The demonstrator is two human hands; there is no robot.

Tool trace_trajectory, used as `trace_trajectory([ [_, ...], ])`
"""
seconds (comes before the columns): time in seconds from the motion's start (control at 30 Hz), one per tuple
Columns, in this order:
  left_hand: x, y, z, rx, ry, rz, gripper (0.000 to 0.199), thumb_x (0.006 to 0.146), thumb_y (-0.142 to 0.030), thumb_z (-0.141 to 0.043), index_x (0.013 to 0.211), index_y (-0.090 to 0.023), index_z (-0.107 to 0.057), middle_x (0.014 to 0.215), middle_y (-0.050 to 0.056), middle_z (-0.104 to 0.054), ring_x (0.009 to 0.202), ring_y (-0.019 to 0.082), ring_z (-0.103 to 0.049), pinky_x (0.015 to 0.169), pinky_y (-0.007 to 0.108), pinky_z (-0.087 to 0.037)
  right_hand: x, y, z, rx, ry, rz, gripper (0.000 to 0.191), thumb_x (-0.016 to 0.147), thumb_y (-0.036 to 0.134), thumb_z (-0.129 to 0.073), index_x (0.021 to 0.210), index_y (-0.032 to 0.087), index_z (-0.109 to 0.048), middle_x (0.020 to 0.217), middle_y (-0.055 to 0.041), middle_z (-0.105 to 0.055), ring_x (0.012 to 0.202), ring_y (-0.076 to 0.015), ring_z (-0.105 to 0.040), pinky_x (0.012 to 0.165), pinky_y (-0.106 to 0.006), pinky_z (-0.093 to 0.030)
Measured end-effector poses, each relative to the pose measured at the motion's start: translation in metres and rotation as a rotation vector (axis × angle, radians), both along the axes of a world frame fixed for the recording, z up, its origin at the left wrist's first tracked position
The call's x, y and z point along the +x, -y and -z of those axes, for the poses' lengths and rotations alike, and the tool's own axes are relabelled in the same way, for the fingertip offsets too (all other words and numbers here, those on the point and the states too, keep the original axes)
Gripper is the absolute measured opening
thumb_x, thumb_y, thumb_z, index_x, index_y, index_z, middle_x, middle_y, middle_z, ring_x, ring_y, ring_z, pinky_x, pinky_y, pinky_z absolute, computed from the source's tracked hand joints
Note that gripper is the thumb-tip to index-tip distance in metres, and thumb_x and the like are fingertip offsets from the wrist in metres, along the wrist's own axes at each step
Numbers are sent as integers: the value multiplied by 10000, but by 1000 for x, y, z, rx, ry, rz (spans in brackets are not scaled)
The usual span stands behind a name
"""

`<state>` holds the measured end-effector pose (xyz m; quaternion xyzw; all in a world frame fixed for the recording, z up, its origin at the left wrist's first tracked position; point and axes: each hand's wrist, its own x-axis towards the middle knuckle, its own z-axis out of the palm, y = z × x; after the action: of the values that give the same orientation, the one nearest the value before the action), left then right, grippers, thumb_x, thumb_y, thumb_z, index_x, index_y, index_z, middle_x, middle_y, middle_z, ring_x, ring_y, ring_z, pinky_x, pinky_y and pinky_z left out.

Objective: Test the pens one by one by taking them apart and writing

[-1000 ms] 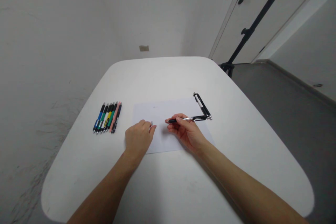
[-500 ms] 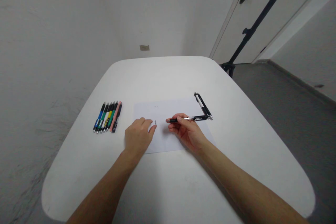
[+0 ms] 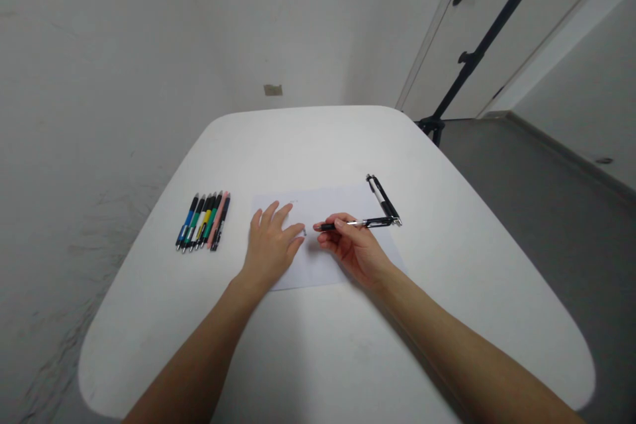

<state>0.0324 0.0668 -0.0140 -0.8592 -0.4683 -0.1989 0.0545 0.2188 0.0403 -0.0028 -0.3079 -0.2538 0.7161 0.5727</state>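
I am holding a black and silver pen (image 3: 370, 222) above the white sheet (image 3: 318, 271), almost level, with one end pointing to my left. My right hand (image 3: 355, 248) is pinching it between the thumb and the fingers. Just beside its left end, a very small piece (image 3: 305, 232) is showing at the thumb and first finger of my left hand (image 3: 271, 245). I am spreading the other fingers of this hand over the sheet, but whether I am pinching the piece, I cannot tell. Near the right end of the pen, two pens (image 3: 387, 201) are lying side by side at the edge of the sheet. On my left, a row of seven pens (image 3: 205, 222) in different colours is lying on the white table (image 3: 318, 139). Farther away, a black stand (image 3: 503, 20) is standing before the door (image 3: 447, 53).
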Motion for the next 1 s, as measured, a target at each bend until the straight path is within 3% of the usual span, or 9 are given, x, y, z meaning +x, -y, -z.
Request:
trace_trajectory([
  [0.13,4,2,-3,-7,-51,49,337,863,-302,-658,1199,-283,-653,1430,122,-528,1356,388,-406,1060,631,-333,2,-1,-1,-3,9,26,208,716,349,-820,788,202,-691,832,-35,-770,668,-119,-689,682,-238,-571],
  [0.23,5,2,-2,-6,-99,121,250,887,-280,-630,1131,-309,-674,1421,73,-555,1357,371,-420,1074,649,-302,5,-3,-1,-5,13,53,199,714,340,-824,784,210,-690,836,-27,-771,669,-117,-686,684,-237,-575],
  [0.43,-1,-3,5,28,-65,152,181,912,-189,-588,1028,-275,-697,1189,23,-717,1206,309,-578,1054,619,-329,5,-4,0,-14,3,51,182,714,326,-815,782,207,-695,832,-34,-774,656,-124,-689,662,-241,-576],
  [0.6,-3,-6,7,35,-37,192,198,906,-136,-573,974,-268,-704,1052,12,-761,1120,266,-628,1062,572,-321,4,-4,0,-24,-11,51,207,689,330,-831,771,200,-693,818,-36,-776,650,-113,-692,659,-217,-570],
  [1.0,-18,-8,-5,-35,87,40,320,887,-146,-581,1200,-209,-596,1058,63,-744,1045,232,-659,1050,506,-351,5,-3,3,-26,17,43,223,701,352,-830,771,198,-685,826,-33,-776,654,-109,-690,640,-213,-565],
])
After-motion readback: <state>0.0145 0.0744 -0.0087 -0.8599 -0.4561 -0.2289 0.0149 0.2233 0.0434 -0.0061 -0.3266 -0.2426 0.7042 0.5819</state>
